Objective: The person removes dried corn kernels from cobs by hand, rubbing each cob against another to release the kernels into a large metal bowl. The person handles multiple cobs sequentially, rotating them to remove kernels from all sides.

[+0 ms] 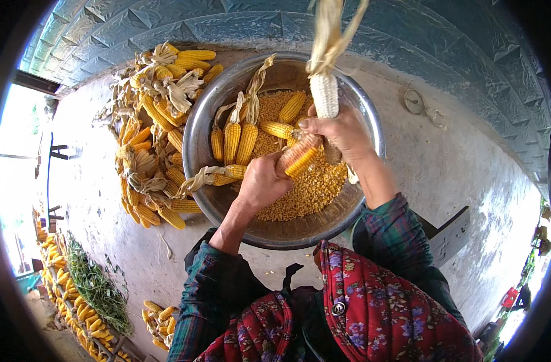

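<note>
My left hand point(265, 181) grips a partly shelled corn cob point(299, 158) that keeps a few rows of yellow kernels along one side. Close to the cob's upper end, my right hand point(341, 133) is closed around a bare whitish cob point(324, 95), whose dry husk point(327, 40) points away from me. Both hands are over a large metal basin point(194, 122). Loose yellow kernels point(298, 203) lie in the basin. Unshelled ears point(247, 142) with twisted husks lean at its left side, and more ears point(292, 107) rest on the kernels.
A heap of corn ears with husks point(155, 181) lies on the concrete floor point(438, 172) left of the basin. A smaller pile point(160, 323) is at lower left, near green plant stalks point(94, 285). A blue embossed surface point(257, 27) runs behind. A flat grey piece point(449, 235) lies right.
</note>
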A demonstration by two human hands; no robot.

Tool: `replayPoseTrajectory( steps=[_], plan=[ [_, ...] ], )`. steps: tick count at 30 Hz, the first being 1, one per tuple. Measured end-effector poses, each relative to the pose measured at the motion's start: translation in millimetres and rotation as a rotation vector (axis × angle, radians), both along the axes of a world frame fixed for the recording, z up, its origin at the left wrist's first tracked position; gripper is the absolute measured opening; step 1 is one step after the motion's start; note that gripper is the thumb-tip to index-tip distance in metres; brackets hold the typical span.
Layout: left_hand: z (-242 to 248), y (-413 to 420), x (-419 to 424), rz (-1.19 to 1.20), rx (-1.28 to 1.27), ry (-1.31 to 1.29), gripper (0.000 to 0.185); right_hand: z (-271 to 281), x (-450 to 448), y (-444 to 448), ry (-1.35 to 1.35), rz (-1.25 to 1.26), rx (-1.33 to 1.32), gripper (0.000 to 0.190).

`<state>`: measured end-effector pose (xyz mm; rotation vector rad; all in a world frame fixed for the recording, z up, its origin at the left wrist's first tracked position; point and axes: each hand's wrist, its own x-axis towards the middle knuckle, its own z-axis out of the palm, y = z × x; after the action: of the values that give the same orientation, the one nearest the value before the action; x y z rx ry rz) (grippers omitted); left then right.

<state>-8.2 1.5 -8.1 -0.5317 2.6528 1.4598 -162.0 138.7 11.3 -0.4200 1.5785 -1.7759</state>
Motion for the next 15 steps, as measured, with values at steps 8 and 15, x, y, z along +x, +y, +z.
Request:
replayPoseTrajectory(
  steps=[8,15],
  plan=[
    [5,4,-10,0.127,0.438,0.035,0.032,-26,-2,-6,-0.222,-0.156,-0.206,0.025],
    [-13,3,-11,0.191,0.385,0.044,0.021,-6,15,-19,-0.194,0.056,-0.227,0.040]
  ],
)
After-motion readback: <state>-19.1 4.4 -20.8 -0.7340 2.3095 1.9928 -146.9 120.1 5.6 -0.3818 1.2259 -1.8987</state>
